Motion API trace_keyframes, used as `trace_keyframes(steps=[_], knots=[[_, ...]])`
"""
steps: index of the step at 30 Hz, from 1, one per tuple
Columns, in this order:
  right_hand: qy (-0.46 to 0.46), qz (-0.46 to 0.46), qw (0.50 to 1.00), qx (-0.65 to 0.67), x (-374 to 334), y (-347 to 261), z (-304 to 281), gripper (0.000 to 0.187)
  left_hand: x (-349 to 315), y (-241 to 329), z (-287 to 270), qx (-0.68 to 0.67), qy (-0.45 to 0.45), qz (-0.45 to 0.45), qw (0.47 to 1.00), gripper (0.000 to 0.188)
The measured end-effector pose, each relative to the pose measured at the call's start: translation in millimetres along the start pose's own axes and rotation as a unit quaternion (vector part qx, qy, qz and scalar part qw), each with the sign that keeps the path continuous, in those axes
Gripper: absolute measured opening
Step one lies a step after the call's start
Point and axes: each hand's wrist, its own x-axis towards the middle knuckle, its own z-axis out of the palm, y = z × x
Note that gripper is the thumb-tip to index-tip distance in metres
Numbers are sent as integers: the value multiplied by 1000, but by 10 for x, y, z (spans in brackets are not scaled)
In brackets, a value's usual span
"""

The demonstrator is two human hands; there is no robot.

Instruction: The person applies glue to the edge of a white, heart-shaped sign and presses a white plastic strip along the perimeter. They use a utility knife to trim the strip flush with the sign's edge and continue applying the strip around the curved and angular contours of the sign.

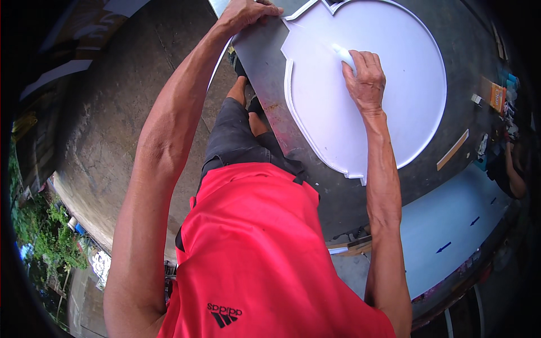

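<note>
A large white panel (394, 84), rounded with notched corners, lies on a dark tabletop (262, 65). A raised white rim (288, 90) runs along much of its edge. My right hand (366, 79) is closed around a pale, translucent squeeze bottle (342, 53), held over the panel; its tip points up and left. Beyond the panel's left corner, my left hand (248, 16) has its fingers bent together, close to the rim's end. A thin white strip (216, 69) passes beneath that hand and hangs past the table edge; the fingers' hold on it is partly hidden.
To the right lie a short wooden strip (452, 150), an orange box (498, 97) and loose clutter. A light blue sheet (456, 225) with dark arrows stretches across the lower right. Another person's arm (514, 172) shows at the far right. Concrete floor (124, 96) spreads left.
</note>
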Motion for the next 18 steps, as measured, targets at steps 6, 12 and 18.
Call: trace_keyframes(steps=[6,12,18], knots=[[3,-4,1000,5,11,-15,-14,29,22,-64,21,5,17,49,999,29],[-22,12,1000,4,12,-30,-37,32,19,-57,10,5,6,50,999,31],[-23,12,1000,10,21,-42,-46,32,9,-32,7,19,7,44,999,30]])
